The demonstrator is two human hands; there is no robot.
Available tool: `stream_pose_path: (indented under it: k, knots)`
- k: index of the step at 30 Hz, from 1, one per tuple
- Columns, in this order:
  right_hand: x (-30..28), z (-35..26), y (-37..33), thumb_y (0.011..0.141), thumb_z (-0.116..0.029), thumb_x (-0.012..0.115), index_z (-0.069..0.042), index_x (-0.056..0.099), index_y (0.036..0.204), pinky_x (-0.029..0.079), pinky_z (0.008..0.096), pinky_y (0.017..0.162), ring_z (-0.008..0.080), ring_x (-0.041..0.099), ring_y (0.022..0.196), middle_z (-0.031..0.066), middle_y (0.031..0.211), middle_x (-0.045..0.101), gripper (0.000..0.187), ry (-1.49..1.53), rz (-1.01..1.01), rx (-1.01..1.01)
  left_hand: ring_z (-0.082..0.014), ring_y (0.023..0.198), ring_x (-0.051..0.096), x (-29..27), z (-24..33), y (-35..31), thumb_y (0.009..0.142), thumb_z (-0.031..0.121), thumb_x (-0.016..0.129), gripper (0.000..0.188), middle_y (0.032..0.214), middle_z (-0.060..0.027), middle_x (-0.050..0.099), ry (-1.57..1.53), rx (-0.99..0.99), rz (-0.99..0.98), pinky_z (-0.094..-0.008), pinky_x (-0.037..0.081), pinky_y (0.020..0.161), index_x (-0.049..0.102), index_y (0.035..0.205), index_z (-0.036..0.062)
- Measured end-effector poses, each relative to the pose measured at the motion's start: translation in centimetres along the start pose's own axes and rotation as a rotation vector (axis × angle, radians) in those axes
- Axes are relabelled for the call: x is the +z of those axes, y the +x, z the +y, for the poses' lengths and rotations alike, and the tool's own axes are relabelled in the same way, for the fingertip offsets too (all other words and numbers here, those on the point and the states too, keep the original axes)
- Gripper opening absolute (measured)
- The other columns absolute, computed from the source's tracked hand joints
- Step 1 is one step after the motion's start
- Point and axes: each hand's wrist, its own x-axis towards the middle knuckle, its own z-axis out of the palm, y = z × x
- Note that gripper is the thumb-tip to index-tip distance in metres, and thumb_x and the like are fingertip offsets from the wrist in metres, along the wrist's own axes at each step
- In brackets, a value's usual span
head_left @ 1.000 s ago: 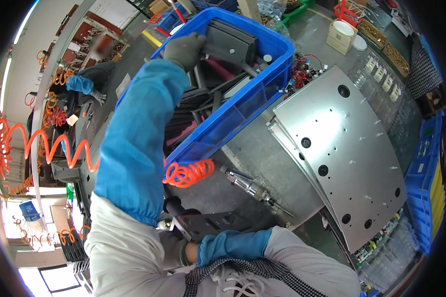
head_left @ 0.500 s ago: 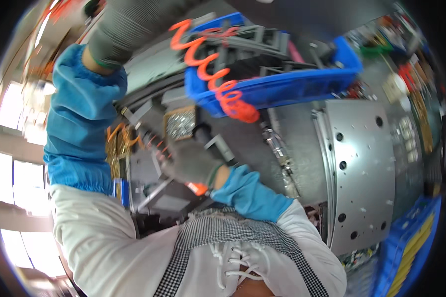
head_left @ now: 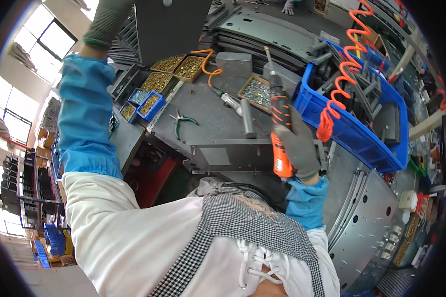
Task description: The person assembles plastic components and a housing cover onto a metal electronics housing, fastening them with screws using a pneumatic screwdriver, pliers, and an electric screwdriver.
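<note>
My right hand point(head_left: 301, 143), in a grey glove, is wrapped round an orange and black power screwdriver point(head_left: 282, 157) whose bit points away from me. Raised at the upper left, my left hand point(head_left: 113, 20) is gloved too and grips the edge of a dark grey metal panel point(head_left: 171, 32); its fingertips are out of the picture. A long grey metal piece point(head_left: 215, 156) with a pale rectangle on it lies along the near bench edge, beside the screwdriver. A narrow grey bar point(head_left: 248, 119) rests behind it.
Green-handled pliers point(head_left: 186, 119) and a silver air tool point(head_left: 230, 103) lie on the bench. Beyond are boxes of screws point(head_left: 256, 93). A blue bin point(head_left: 352, 133) of metal parts stands right, under an orange coiled hose point(head_left: 339, 94). Another person's gloved hand point(head_left: 288, 7) shows far off.
The view has swung, so the bench's far side and left side now show. My right hand, blurred before, now holds the screwdriver plainly. My left hand stays raised with the panel.
</note>
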Motion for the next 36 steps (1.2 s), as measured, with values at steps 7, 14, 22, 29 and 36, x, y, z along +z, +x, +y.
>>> stream_pose_path:
  k: [7, 14, 22, 29, 36]
  knots:
    - [1.4, -2.2, -0.4, 0.093, -0.014, 0.061, 0.001, 0.047, 0.149, 0.052, 0.029, 0.086, 0.0135, 0.061, 0.095, 0.0077, 0.115, 0.064, 0.06, 0.018, 0.156, 0.108, -0.0163, 0.093, 0.068, 9.8, -16.8, -8.3, 0.085, 0.026, 0.083, 0.04, 0.1, -0.0099, 0.074, -0.066, -0.432, -0.424, -0.0349, 0.054, 0.086, 0.072, 0.113, -0.0013]
    - [3.4, -3.3, -0.3, 0.092, -0.011, 0.058, 0.002, 0.049, 0.148, 0.055, 0.0307, 0.077, 0.0161, 0.066, 0.087, 0.0081, 0.11, 0.066, 0.058, 0.089, 0.344, 0.199, -0.0205, 0.096, 0.068, 10.2, -29.6, -13.0, 0.09, 0.03, 0.08, 0.047, 0.105, -0.0106, 0.074, -0.212, -0.651, -0.443, -0.0349, 0.053, 0.089, 0.07, 0.119, -0.0049]
    - [4.1, -2.2, 2.8, 0.097, -0.014, 0.057, 0.003, 0.05, 0.146, 0.054, 0.0275, 0.076, 0.0145, 0.065, 0.086, 0.0092, 0.105, 0.067, 0.053, 0.08, 0.356, 0.132, -0.0194, 0.081, 0.069, 5.9, -41.3, -22.6, 0.099, 0.028, 0.072, 0.028, 0.094, -0.0076, 0.072, -1.212, -1.164, 0.227, -0.0331, 0.057, 0.078, 0.07, 0.108, 0.0015]
    - [3.3, -1.1, 4.1, 0.096, -0.015, 0.056, 0.003, 0.048, 0.149, 0.054, 0.0271, 0.076, 0.0143, 0.065, 0.086, 0.0103, 0.105, 0.068, 0.056, 0.041, 0.332, 0.188, -0.0103, 0.049, 0.05, 15.5, -48.1, -24.4, 0.099, 0.026, 0.071, 0.015, 0.072, 0.0008, 0.062, -1.036, -1.436, 0.506, -0.0273, 0.041, 0.044, 0.067, 0.093, 0.0125]
    - [3.3, -1.5, 3.0, 0.094, -0.013, 0.055, 0.006, 0.044, 0.152, 0.056, 0.0328, 0.087, 0.0186, 0.065, 0.098, 0.0126, 0.124, 0.062, 0.062, -0.049, 0.381, 0.206, -0.0242, 0.104, 0.07, 23.0, -41.3, -16.2, 0.099, 0.03, 0.072, 0.035, 0.12, -0.0118, 0.072, -1.049, -1.578, 0.608, -0.0359, 0.052, 0.098, 0.067, 0.123, 0.0045]
